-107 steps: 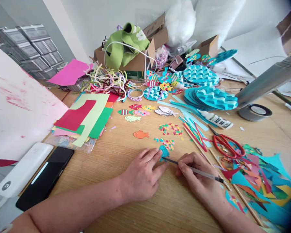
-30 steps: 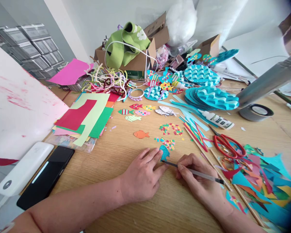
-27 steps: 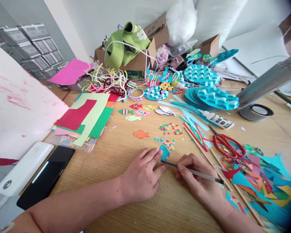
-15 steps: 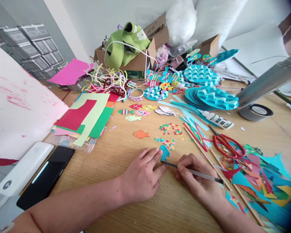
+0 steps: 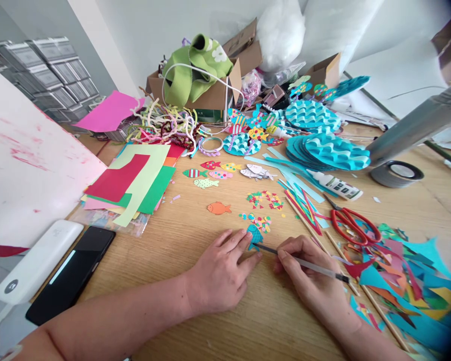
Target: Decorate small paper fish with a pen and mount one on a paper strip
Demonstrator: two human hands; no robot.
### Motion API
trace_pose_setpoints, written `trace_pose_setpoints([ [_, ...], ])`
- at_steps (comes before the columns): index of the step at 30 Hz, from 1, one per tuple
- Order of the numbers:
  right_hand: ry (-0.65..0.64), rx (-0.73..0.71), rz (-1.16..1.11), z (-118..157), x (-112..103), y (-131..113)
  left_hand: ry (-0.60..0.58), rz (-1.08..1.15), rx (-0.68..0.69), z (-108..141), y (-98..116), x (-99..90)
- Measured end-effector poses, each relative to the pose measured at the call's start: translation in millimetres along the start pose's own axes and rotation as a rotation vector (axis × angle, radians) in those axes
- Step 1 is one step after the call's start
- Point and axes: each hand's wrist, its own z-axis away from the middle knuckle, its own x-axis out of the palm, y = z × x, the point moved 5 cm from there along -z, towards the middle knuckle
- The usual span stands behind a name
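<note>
A small blue paper fish (image 5: 254,234) with drawn scale lines lies on the wooden table (image 5: 165,255). My left hand (image 5: 222,271) rests flat, its fingertips pressing the fish's left edge, fingers spread. In my right hand (image 5: 308,271) is a slim pen (image 5: 304,262) with a clear barrel, its tip on the fish near the tail. Just above are small paper dots (image 5: 261,222) and tiny confetti bits (image 5: 265,199). An orange paper fish (image 5: 218,208) lies up and left, below several decorated paper fish (image 5: 206,183).
Red-handled scissors (image 5: 355,226), wooden sticks (image 5: 376,306) and paper scraps (image 5: 409,281) lie to the right, with a glue bottle (image 5: 336,185) beyond. Coloured paper sheets (image 5: 158,190), a phone (image 5: 71,273) and a white power bank (image 5: 37,260) are at left. A metal flask (image 5: 417,125) stands back right.
The pen tip has shifted slightly up, from the lower end of the tail onto the fish, and my right hand has moved a little with it. My left hand stays in place.
</note>
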Motion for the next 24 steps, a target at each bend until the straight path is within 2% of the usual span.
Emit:
trace_pose_setpoints([
  [12, 0.017, 0.005, 0.008, -0.3, -0.7, -0.8, 0.000, 0.001, 0.001, 1.1, 0.0, 0.4],
  [24, -0.031, -0.007, 0.007, 1.3, 0.7, -0.1, 0.004, 0.012, 0.002, 0.7, 0.3, -0.9],
])
